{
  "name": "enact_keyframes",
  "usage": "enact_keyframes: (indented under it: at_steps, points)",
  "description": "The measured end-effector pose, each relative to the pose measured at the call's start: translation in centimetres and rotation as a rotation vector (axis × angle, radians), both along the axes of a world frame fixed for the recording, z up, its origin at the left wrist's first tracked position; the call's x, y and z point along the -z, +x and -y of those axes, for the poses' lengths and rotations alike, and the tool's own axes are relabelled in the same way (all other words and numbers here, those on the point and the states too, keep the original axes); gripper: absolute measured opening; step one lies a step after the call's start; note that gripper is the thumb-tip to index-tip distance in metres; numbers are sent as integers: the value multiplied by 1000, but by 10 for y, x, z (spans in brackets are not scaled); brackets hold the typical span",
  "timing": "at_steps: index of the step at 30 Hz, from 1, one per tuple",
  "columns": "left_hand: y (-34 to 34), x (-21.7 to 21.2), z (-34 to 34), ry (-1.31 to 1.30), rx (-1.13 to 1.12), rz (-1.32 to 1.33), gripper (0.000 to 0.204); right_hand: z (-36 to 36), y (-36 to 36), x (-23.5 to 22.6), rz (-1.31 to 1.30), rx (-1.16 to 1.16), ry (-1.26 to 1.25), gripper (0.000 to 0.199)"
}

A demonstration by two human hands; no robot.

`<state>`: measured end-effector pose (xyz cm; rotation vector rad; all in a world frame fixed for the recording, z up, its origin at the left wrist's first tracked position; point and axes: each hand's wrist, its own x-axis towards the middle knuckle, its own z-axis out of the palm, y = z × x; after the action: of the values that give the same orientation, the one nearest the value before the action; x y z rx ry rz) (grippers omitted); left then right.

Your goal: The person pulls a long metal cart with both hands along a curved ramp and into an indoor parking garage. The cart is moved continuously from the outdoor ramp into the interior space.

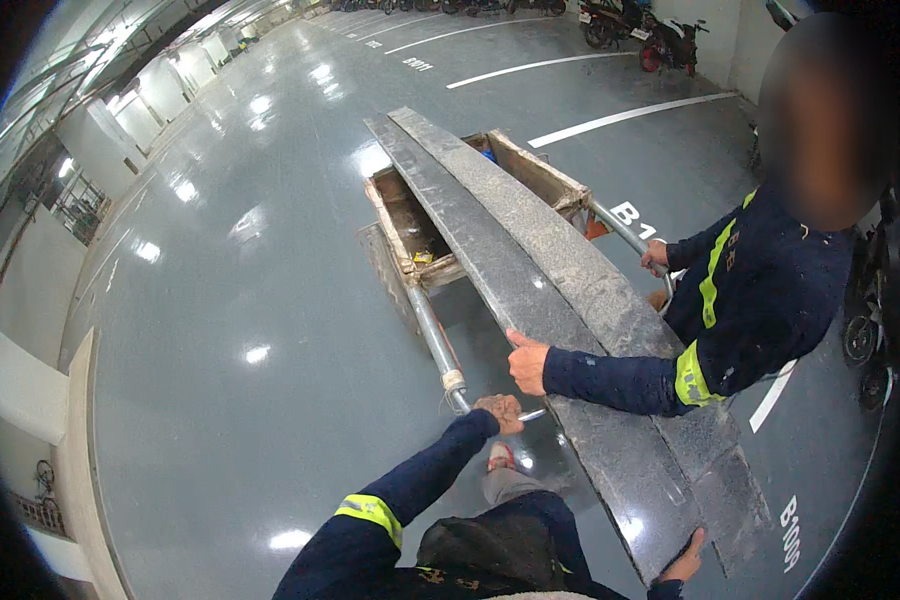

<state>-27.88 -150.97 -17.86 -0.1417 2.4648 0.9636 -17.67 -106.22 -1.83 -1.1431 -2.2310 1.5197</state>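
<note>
My left hand (500, 412) is closed around the metal handle (433, 340) on the near left of a two-handled cart (400, 225). My right hand (685, 562) grips the near end of a long, dark grey stone slab (510, 270), its thumb along the edge. Beside that slab lies a second, lighter speckled slab (560, 255); both rest lengthwise across the cart and stick out past it. A co-worker (760, 290) at the right has one hand (530, 363) on the dark slab's left edge. The co-worker's other hand (655, 257) holds the cart's right handle (620, 228).
A glossy grey floor (220, 400) with white painted lines (630, 120) surrounds the cart. Motorbikes (660, 40) stand at the far right, and more are parked along the back. Behind the co-worker is another parked motorbike (863, 340). A low ledge (82, 460) runs along the left.
</note>
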Motion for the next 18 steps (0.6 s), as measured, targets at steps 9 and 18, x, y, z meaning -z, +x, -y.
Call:
enact_keyframes:
  at_steps: [9,18]
  points:
    - [-4,39,23,-206,-60,-188,22,32,-30,30,12,77,-23,62]
    - [29,-17,59,-143,6,-94,19,-2,18,23,100,-596,1447,34]
